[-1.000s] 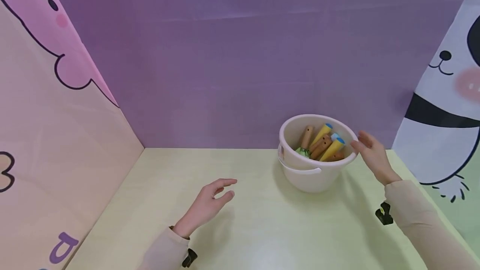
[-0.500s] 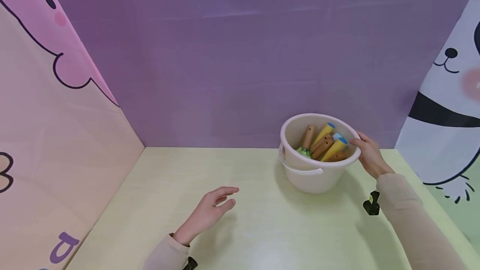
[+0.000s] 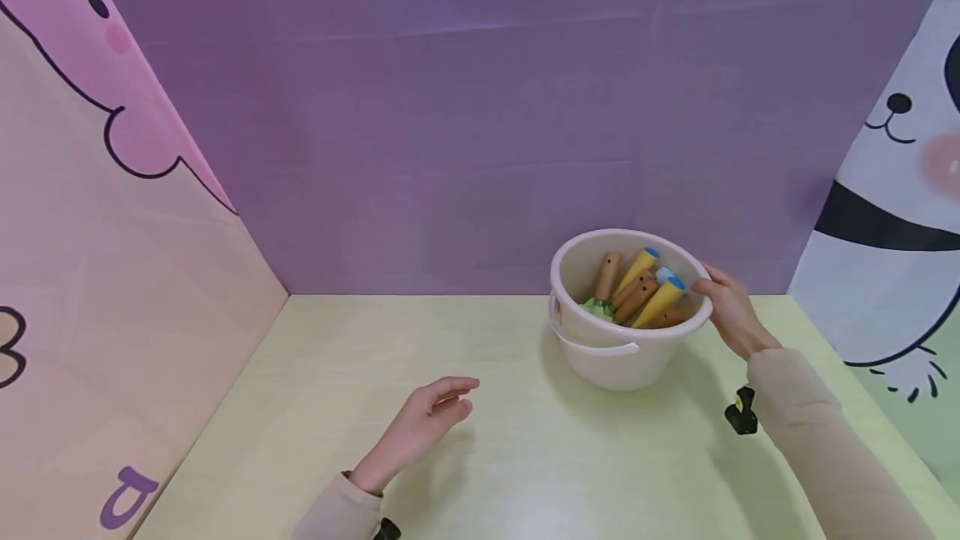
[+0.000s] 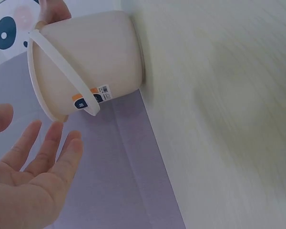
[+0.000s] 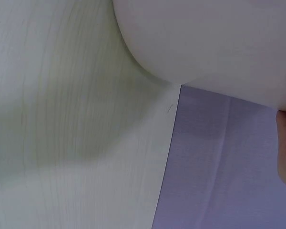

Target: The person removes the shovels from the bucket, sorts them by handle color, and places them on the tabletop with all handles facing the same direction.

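A pale pink-white bucket point(image 3: 618, 361) stands upright toward the back right of the table, its white handle point(image 3: 600, 349) hanging down on the near left side. Inside lie several tools with brown wooden handles point(image 3: 635, 294) and yellow handles with blue ends point(image 3: 663, 302), plus something light green point(image 3: 597, 309); their lower parts are hidden by the bucket. My right hand point(image 3: 731, 307) grips the bucket's right rim, thumb over the edge and fingers along the outside. Left of the bucket, my left hand point(image 3: 422, 423) hovers over the table, fingers loosely extended and holding nothing.
The pale wooden table point(image 3: 315, 382) meets a purple backdrop point(image 3: 420, 148) just behind the bucket. Printed panels rise on both sides, a pink figure point(image 3: 150, 140) at left and a panda point(image 3: 885, 298) at right. A label point(image 4: 93, 97) shows on the bucket's side.
My right hand has moved in from beside the bucket and taken hold of its rim. The bucket has shifted slightly left over the last half second. My left hand has lowered a little.
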